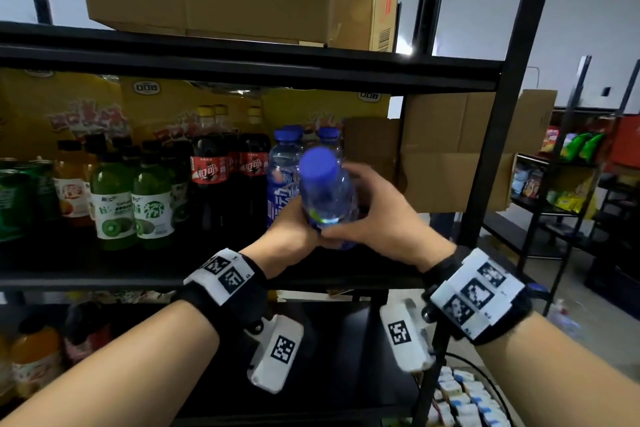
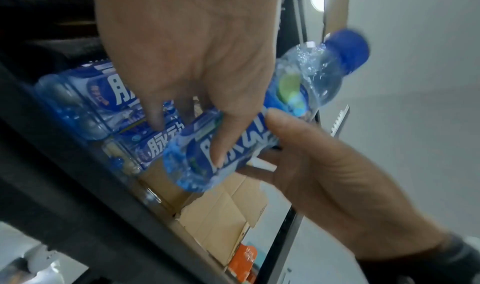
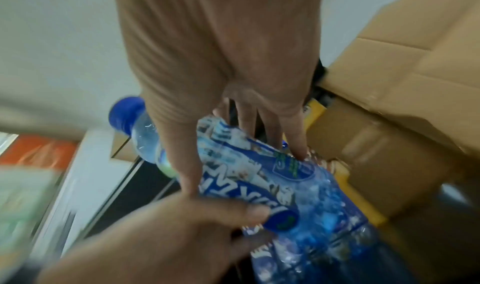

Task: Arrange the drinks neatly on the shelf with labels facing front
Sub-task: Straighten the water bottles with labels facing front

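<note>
Fingers (image 2: 221, 144) of the left hand (image 1: 294, 236) curl over the label of the bottle (image 1: 327, 198), and the right hand (image 1: 374, 211) wraps its far side, thumb on the near face; both grip it, none of them spread. The bottle hangs tilted between the two palms, cap (image 1: 320, 163) toward the head camera, just in front of the shelf (image 1: 104, 279) and not yet on it.

To do this step well, I judge the fingers should roll the bottle until the big white lettering faces out, bring it upright, then set it down just right of the fingertips' nearest neighbours, the blue bottles (image 1: 282, 180), in line with them and clear of the box (image 1: 450, 156) beyond the right knuckles.

The head view shows the whole row and the free gap. Only the left wrist view shows the label under the fingers; the right wrist view, blurred, shows its printed back.
</note>
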The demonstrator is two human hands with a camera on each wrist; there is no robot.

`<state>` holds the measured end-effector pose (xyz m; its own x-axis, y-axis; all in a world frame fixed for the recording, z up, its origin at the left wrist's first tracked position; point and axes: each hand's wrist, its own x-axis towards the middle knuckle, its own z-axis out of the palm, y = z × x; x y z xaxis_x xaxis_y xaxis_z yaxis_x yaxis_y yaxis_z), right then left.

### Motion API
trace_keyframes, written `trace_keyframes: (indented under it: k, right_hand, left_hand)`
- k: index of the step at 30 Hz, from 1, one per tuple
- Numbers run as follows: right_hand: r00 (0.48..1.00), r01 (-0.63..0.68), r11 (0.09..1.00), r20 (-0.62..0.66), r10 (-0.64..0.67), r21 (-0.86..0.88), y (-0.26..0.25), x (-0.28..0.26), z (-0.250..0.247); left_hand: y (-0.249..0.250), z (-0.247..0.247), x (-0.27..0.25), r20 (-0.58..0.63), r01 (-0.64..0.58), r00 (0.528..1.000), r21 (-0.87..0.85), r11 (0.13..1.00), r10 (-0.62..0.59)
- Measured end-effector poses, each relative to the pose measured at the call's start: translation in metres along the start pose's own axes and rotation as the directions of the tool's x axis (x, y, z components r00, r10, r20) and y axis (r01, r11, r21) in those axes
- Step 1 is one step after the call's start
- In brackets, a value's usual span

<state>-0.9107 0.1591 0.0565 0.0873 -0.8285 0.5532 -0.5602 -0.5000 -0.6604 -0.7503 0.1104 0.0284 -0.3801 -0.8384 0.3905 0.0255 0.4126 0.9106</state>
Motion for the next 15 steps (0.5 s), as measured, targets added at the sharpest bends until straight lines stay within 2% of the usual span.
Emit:
trace_keyframes:
  k: [1, 3, 6, 8, 11, 13, 15]
  right_hand:
    - [0.997, 0.079, 0.995, -0.008, -0.080, -0.068, 0.001, -0.004, 0.005]
    - [0.979, 0.194, 0.978, -0.049, -0.198, -0.080, 0.005, -0.012, 0.011]
    - [0.947, 0.288, 0.955, -0.125, -0.295, -0.068, 0.011, -0.023, 0.016]
    - [0.943, 0.292, 0.955, -0.150, -0.296, -0.047, 0.012, -0.025, 0.019]
    - [0.963, 0.194, 0.980, -0.182, -0.199, -0.049, 0.011, -0.016, 0.020]
    - [0.976, 0.038, 0.998, -0.210, -0.049, -0.058, 0.016, -0.002, 0.015]
    - [0.969, -0.090, 0.995, -0.229, 0.096, 0.037, 0.027, 0.015, 0.010]
  left_hand:
    - [0.000, 0.003, 0.000, -0.050, -0.061, 0.997, 0.022, 0.998, 0.062]
    - [0.003, 0.007, 0.000, -0.118, -0.147, 0.982, 0.003, 0.989, 0.146]
    - [0.006, 0.003, -0.001, -0.050, -0.217, 0.974, 0.033, 0.976, 0.219]
    - [0.004, -0.002, 0.000, 0.003, -0.265, 0.964, 0.093, 0.960, 0.266]
    - [0.000, -0.008, 0.002, -0.009, -0.247, 0.969, 0.095, 0.964, 0.249]
    - [-0.007, -0.010, 0.004, -0.023, -0.244, 0.968, 0.148, 0.958, 0.250]
    - [-0.013, -0.018, 0.006, -0.137, -0.206, 0.957, 0.302, 0.931, 0.256]
